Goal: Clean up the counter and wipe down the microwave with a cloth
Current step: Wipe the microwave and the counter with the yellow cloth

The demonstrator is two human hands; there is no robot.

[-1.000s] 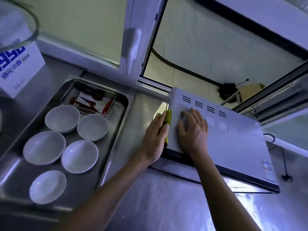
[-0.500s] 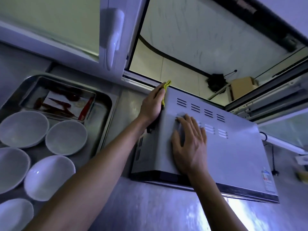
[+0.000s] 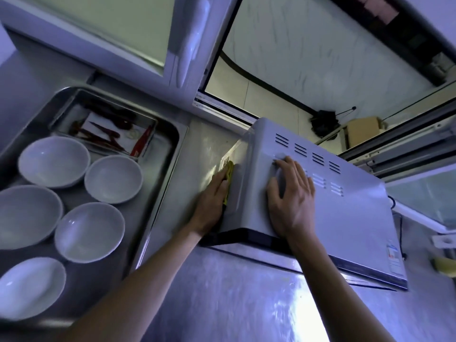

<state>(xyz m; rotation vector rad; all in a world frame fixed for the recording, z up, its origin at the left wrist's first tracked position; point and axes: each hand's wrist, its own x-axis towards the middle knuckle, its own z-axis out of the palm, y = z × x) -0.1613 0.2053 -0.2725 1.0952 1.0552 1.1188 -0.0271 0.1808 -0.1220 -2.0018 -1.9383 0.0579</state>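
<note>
Our left hand (image 3: 212, 196) lies with straight fingers pressing a yellow cloth (image 3: 229, 178) flat against the left side wall of the microwave (image 3: 350, 218); only a narrow strip of the cloth shows between the palm and the panel. Our right hand (image 3: 291, 196) is spread flat on the microwave's top, fingers splayed just short of the vent slots (image 3: 308, 154), and it appears to be bracing the appliance against the sideways push.

We judge the step in hand to be wiping down the side panel, with the top and front yet to be judged clean. The next move calls for steady pressure along the panel while the bracing hand keeps the casing from sliding on the slick counter (image 3: 246, 304).

The microwave casing is smooth painted sheet metal, pale and boxy, with a dark band along its front edge and punched louvres in rows. The cloth looks thin and soft, folded to a pad. The counter is brushed stainless steel, glossy with glare. To the left a stainless tray (image 3: 158, 193) with rounded corners holds five shallow white bowls (image 3: 90, 232), glazed and round, and a smaller metal tray (image 3: 150, 127) with red chillies (image 3: 106, 135) in it.
</note>
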